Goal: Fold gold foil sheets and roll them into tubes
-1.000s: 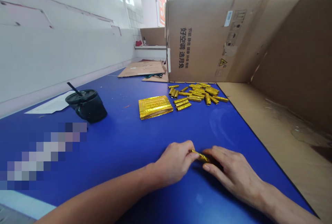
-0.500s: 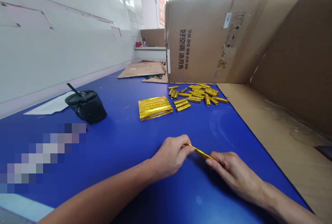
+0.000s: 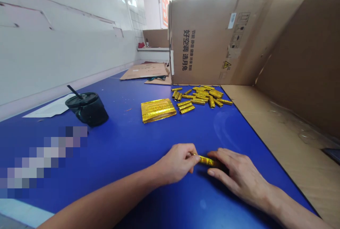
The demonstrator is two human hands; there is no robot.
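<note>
My left hand (image 3: 178,162) pinches one end of a narrow, folded gold foil packet (image 3: 207,160) between thumb and fingers, low over the blue table. Around the packet's other end is my right hand (image 3: 237,174), its thumb and fingers spread apart; the far end is hidden beneath these fingers. Farther back lies a flat gold foil pouch (image 3: 158,110), apparently stacked on others. Beside it, three short folded gold packets (image 3: 186,107) sit in a row, with a loose pile of similar packets (image 3: 203,94) behind them.
A dark lidded mug (image 3: 89,108) with a stick in it stands at the left on white paper (image 3: 49,107). Large cardboard boxes (image 3: 212,41) wall off the back and right. Flat cardboard (image 3: 145,70) lies at the rear of the blue table (image 3: 127,140).
My right hand has loosened from its pinch, its thumb and fingers now apart. The packet has turned to show a broader face. My left hand keeps its pinch, slightly lower.
</note>
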